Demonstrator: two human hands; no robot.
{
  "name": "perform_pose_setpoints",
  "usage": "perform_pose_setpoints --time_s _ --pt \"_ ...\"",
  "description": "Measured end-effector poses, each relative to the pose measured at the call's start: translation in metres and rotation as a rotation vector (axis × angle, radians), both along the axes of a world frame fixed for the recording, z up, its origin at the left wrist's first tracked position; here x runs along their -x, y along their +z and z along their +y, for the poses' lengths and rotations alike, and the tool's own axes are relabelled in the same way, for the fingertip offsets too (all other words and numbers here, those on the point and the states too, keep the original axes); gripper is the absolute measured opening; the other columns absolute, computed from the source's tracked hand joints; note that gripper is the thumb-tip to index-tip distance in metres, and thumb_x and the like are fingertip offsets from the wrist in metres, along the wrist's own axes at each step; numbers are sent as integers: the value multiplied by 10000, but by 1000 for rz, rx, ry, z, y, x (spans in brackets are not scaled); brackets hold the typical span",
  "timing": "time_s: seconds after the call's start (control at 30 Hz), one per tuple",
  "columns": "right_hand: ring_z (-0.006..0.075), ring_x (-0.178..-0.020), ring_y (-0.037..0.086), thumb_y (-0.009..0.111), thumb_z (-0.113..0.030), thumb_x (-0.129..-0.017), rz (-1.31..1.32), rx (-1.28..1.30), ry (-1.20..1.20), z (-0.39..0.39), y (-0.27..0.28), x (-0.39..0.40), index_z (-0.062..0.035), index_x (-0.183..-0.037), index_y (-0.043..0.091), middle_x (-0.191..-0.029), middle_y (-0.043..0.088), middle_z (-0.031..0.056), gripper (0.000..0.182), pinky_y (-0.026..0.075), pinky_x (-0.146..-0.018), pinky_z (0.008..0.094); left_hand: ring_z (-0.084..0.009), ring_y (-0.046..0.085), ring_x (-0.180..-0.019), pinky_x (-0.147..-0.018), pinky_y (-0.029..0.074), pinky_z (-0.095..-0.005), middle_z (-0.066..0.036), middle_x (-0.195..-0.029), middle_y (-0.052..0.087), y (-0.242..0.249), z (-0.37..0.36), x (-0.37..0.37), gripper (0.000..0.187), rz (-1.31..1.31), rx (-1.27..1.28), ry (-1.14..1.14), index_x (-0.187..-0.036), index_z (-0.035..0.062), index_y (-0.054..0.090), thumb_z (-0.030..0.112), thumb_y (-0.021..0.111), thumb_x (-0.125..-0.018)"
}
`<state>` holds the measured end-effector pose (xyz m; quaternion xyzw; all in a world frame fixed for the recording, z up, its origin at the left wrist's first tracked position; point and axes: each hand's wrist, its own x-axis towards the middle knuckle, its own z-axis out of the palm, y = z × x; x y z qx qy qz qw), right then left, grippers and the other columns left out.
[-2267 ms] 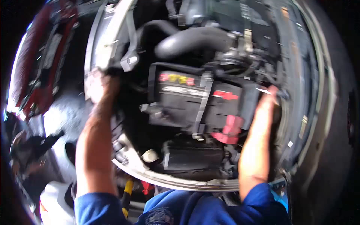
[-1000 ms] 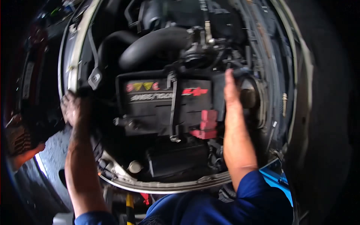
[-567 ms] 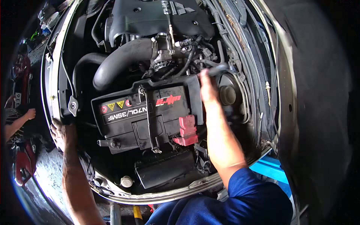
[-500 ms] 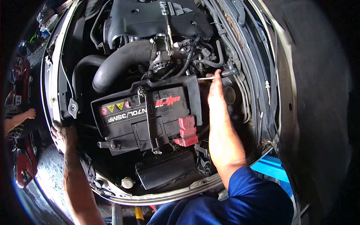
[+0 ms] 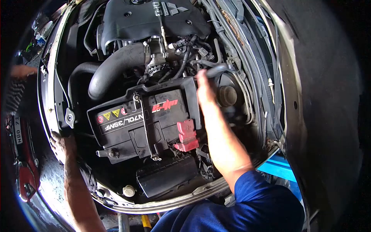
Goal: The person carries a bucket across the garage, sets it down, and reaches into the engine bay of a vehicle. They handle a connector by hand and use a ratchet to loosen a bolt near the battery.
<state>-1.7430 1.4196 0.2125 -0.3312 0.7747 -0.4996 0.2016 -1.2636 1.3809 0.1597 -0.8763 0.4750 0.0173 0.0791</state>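
Note:
My right hand [image 5: 203, 87] is closed, seen edge-on, above the right end of the battery tray [image 5: 192, 91]. A hand tool [image 5: 217, 70] with a grey, rounded end sticks out from it; motion blurs its shape and kind. A round black cap [image 5: 227, 96] lies just right of the hand. My left hand [image 5: 62, 145] rests on the left edge of the engine bay, fingers apart, below a metal bracket [image 5: 70, 117]. Between my arms sits the car battery [image 5: 135, 123], with a hold-down bar [image 5: 146, 125] across it and a red terminal cover [image 5: 187, 135].
The black engine cover [image 5: 150, 23] and a thick intake hose [image 5: 114, 67] lie at the back. Hoses and wiring run along the right side. Another person's arm [image 5: 24, 71] shows at far left, above a red car [image 5: 28, 179]. A blue metal frame [image 5: 278, 168] stands lower right.
My right hand has shifted left and slightly up with the tool, now blurred. The view has moved a little to the right. The other person's arm has moved up; my left hand stays on the edge.

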Motion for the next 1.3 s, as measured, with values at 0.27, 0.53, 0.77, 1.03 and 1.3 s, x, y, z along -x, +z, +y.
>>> perform_pose_setpoints --time_s 0.27,0.53,0.77,1.03,1.3 --pt "213 -1078 493 426 -676 -832 -37 -145 11 7 -16 9 -44 -944 610 -1195 527 146 668 339 -952 348 -297 221 -1354 -1115 176 -393 -184 -1438 273 21 1 16 891 34 -33 15 -1419 46 187 534 577 -784" --pt "258 -845 554 448 -680 -815 -638 -42 -142 2 -29 49 -77 -969 560 -907 602 126 632 437 -802 421 -282 234 -1350 -1114 181 -381 -177 -1435 278 18 -2 14 883 -12 -42 -16 -1420 43 186 535 568 -794" --pt "174 -1029 479 415 -662 -845 -417 -103 -136 2 -26 39 -88 -914 606 -1036 590 89 608 349 -906 316 -297 242 -1345 -1109 194 -392 -175 -1434 280 2 -1 4 857 -23 -2 -13 -1418 60 201 542 549 -800" --pt "275 -1164 423 430 -649 -841 -251 -47 -145 4 -35 18 -31 -1115 527 -1209 493 192 684 290 -1001 400 -313 262 -1333 -1097 220 -408 -177 -1431 283 5 2 4 884 -5 8 13 -1418 80 212 556 579 -770" --pt "251 -1223 403 381 -669 -848 -24 -212 35 6 11 1 31 -1141 536 -1273 480 207 775 273 -1024 373 -315 268 -1328 -1095 225 -410 -178 -1430 285 6 1 7 896 -7 7 -5 -1418 80 213 551 597 -760"
